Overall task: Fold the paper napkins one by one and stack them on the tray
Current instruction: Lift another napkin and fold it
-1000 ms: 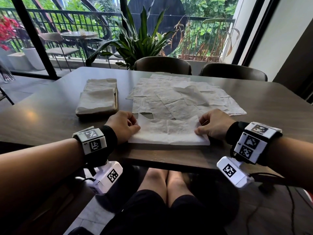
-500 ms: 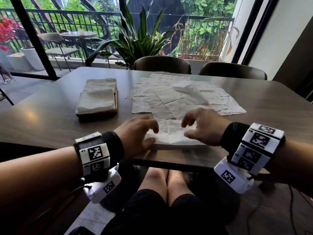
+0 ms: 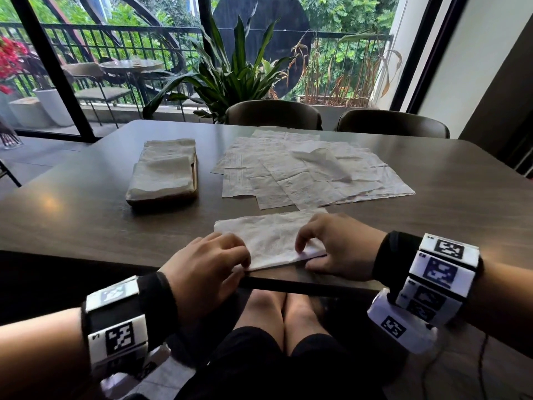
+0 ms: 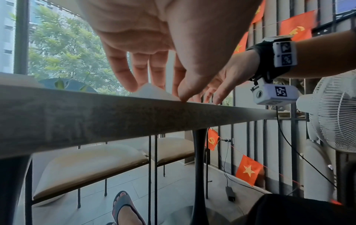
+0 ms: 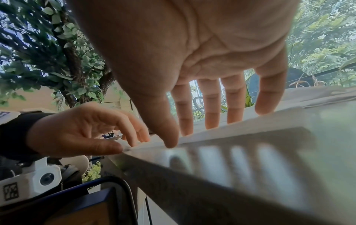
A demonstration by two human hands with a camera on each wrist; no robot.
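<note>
Head view: folded napkin [image 3: 268,241] flat at the near edge of the tabletop [image 3: 72,220], left hand [image 3: 206,262] pinching its near left corner, right hand [image 3: 339,245] pinching its near right corner. Beyond, loose unfolded napkins [image 3: 311,174] spread out; to their left, tray [image 3: 195,180] bearing folded stack [image 3: 164,168].

Left wrist view: left hand [image 4: 163,50], fingers bent down, thumb and fingertips on a lifted white corner [image 4: 152,92].

Right wrist view: right hand [image 5: 202,60], thumb under and fingers on the napkin edge [image 5: 240,123].

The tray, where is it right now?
Head view: the tray sits left of the loose napkins on the table, folded napkins stacked on it.
</note>
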